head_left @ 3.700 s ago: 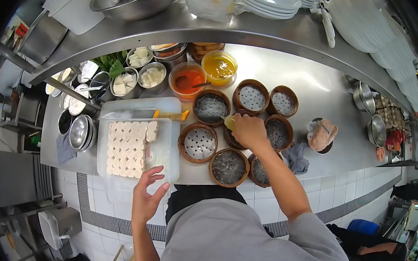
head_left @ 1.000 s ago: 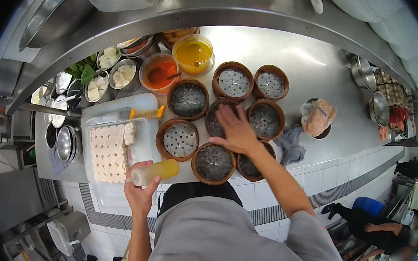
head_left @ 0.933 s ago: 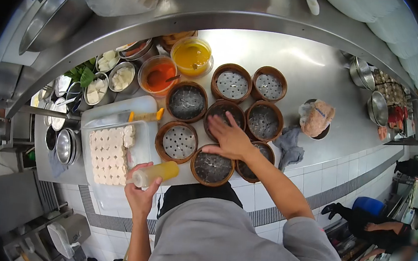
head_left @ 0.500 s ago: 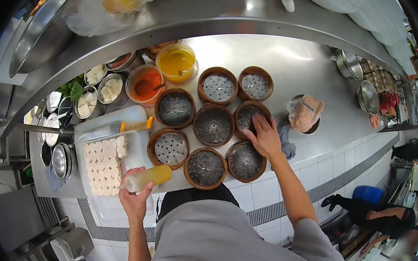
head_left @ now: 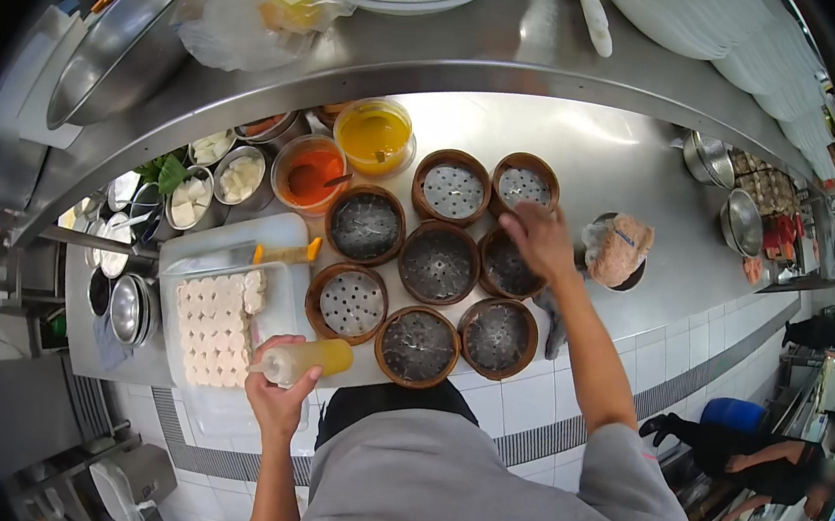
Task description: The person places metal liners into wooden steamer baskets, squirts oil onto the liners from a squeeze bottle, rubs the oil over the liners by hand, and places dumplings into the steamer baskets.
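Observation:
My left hand [head_left: 276, 398] is wrapped round a squeeze bottle [head_left: 312, 359] of yellow liquid, which lies sideways in my grip, beside a clear tray [head_left: 276, 322] of pale, round dumpling-like pieces [head_left: 213, 331]. My right hand [head_left: 543, 242] is over the right side of a group of small round bamboo steamers. Its fingers, somewhat apart and holding nothing I can see, reach the near edge of the far right steamer [head_left: 523, 183]. The forearm partly hides the steamer [head_left: 509, 266] below it. Several steamers have perforated metal bottoms; some, like the middle one [head_left: 437, 265], look dark and wet.
Tubs of yellow sauce [head_left: 374, 138] and orange sauce [head_left: 307, 175] stand behind the tray. At right, a bowl holds a bag of pinkish filling [head_left: 621, 252] near a grey cloth [head_left: 554, 324]. A steel shelf [head_left: 515, 79] with plates crosses above. Another person [head_left: 771, 455] is far right.
My right hand has lifted out of the middle right steamer and moved away from me to the far right one. My left hand keeps the bottle. The view has shifted slightly.

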